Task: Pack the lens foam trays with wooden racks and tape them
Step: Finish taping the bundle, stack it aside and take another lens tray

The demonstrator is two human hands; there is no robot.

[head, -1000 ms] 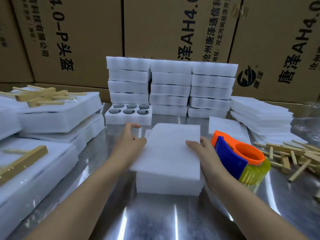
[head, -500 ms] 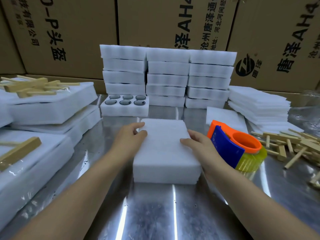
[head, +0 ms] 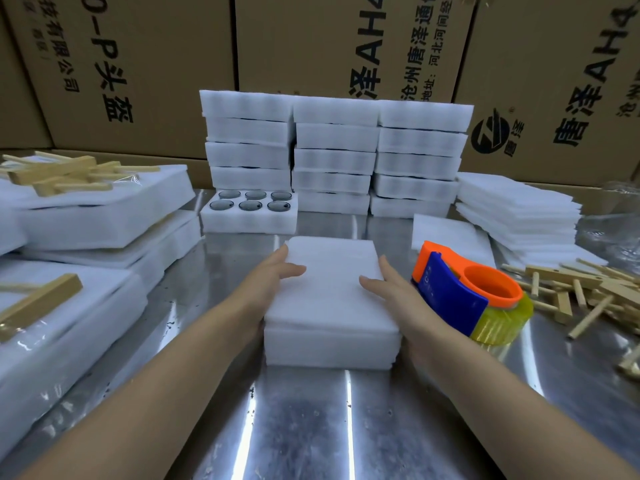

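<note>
Both foam tray (head: 329,299) edges pressed: left hand (head: 272,284), right hand (head: 393,292); tape dispenser (head: 469,301) close.

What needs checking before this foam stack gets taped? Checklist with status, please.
1. Top sheet squared on the tray: ok, front edges line up.
2. Tray steadied: ok, left hand and right hand lie flat against the sides, thumbs on top.
3. Tape dispenser in reach: ok, beside the right hand.
4. Rack on the top sheet: not ok, none there; wooden racks lie loose at the right.
5. Lenses inside the tray: cannot tell, covered.
6. Tape around the tray: not ok, none visible.
</note>
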